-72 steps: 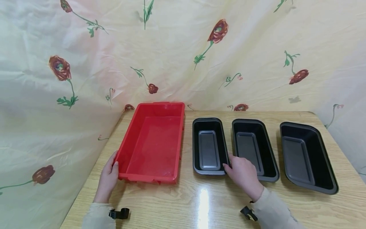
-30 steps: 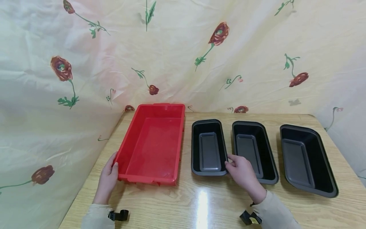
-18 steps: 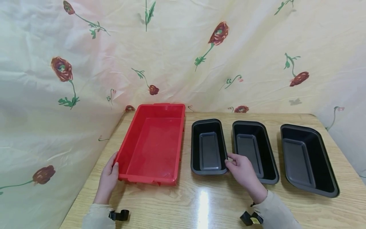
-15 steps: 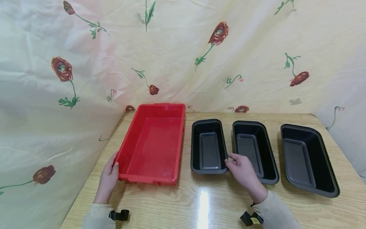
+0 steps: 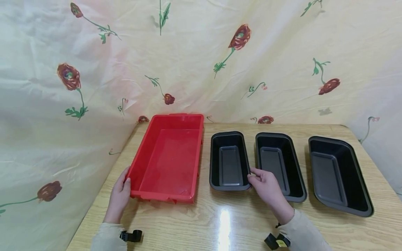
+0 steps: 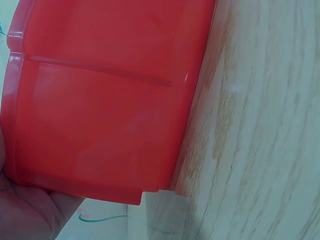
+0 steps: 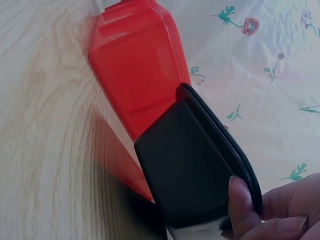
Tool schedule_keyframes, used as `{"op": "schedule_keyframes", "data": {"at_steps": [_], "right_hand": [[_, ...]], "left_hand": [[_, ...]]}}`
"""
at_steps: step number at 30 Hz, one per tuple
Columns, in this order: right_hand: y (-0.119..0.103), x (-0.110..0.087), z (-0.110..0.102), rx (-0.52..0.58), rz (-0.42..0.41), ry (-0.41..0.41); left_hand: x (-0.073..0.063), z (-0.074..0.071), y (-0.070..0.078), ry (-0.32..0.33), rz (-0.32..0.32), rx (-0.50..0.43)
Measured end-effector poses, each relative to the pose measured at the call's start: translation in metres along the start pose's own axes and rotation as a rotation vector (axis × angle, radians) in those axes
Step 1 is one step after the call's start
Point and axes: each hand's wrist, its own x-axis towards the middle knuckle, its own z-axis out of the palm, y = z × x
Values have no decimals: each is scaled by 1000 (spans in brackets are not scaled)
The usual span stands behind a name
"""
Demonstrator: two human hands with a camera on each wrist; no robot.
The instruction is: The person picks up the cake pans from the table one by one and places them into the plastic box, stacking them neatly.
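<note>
At the left of the table stands a red plastic tray (image 5: 169, 160). My left hand (image 5: 118, 195) holds its near left corner, thumb over the rim; in the left wrist view the red tray (image 6: 100, 110) hides most of that hand. To the tray's right is a small black loaf pan (image 5: 230, 164). With thumb and fingers my right hand (image 5: 268, 188) pinches this pan's rim near the right front corner. The right wrist view shows the loaf pan (image 7: 185, 165) from outside, the right hand (image 7: 275, 210) on its rim. Nothing lies inside the tray or the pan.
Right of the held pan stand a medium black loaf pan (image 5: 276, 167) and a larger one, the right-hand loaf pan (image 5: 329, 177). My right forearm passes in front of the medium pan. A flowered cloth (image 5: 194, 62) hangs behind the wooden table (image 5: 176, 226).
Since the oldest frame the small loaf pan has shifted slightly left, and my right thumb has moved from inside its rim to the outer edge. My left hand and the tray stay put.
</note>
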Motion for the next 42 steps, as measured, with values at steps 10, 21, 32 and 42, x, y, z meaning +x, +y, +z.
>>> {"op": "schedule_keyframes", "data": {"at_steps": [10,21,32,42], "right_hand": [[-1,-2,-1,16,8,6],[-7,-4,-2,64,3,15],[-13,-7,-5,127,26,40],[-18,-10,-5,136,36,34]], "left_hand": [[-1,1,-4,4,-4,2],[-1,1,-5,-3,11,-15],[0,0,-2,-5,-10,-12],[0,1,-2,4,0,-17]]}}
